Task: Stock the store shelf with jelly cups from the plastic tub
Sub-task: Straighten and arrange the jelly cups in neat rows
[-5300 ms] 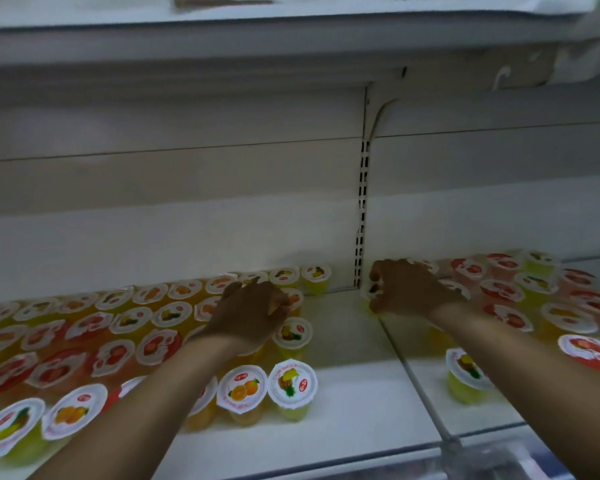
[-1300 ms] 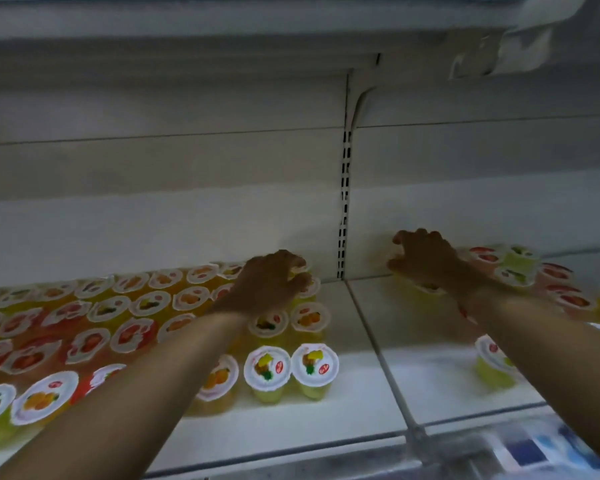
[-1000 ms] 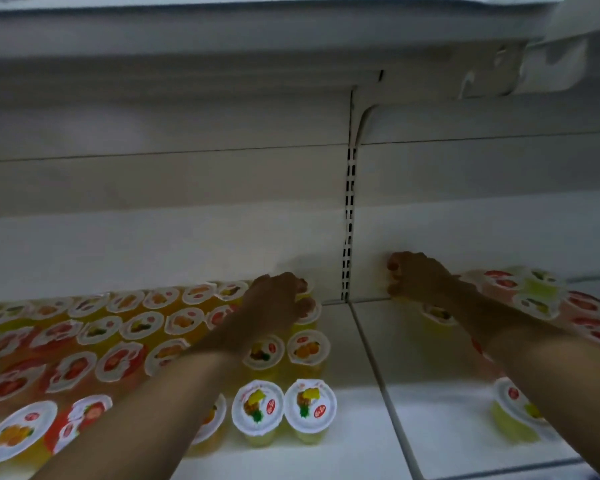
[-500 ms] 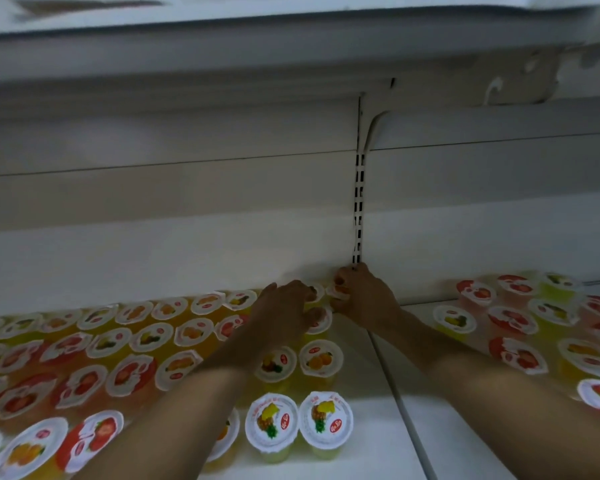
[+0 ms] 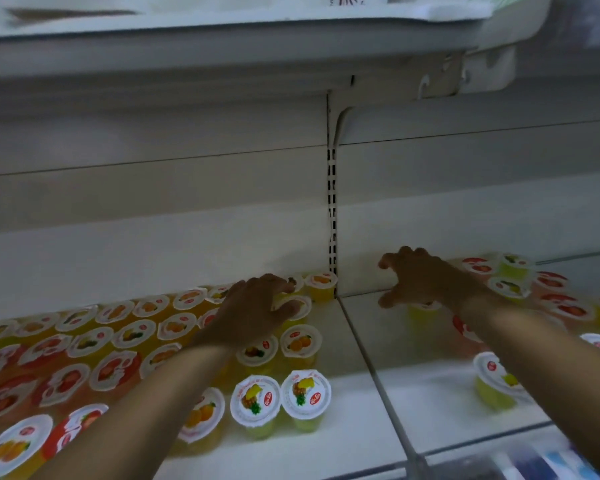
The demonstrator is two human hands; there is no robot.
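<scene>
Jelly cups with white fruit-printed lids fill the left shelf (image 5: 326, 441) in rows. My left hand (image 5: 257, 311) reaches to the back rows, thumb and fingers curled around the lid of one jelly cup (image 5: 297, 304). Just behind it, an orange cup (image 5: 321, 285) stands against the slotted upright. My right hand (image 5: 425, 282) hovers with spread fingers over a yellow cup (image 5: 423, 315) at the back of the right shelf (image 5: 430, 393); no finger wraps it. More red and yellow cups (image 5: 510, 285) stand to its right. The tub is not clearly in view.
A slotted metal upright (image 5: 332, 216) and a seam split the two shelf boards. An upper shelf (image 5: 222, 46) overhangs closely. A lone yellow cup (image 5: 494, 382) stands near the right shelf's front. Blurred blue and white items (image 5: 541, 460) lie below the front edge.
My right hand left an orange cup at the back beside the upright and swung right to hover over a yellow cup. My left hand stayed on the back-row cup.
</scene>
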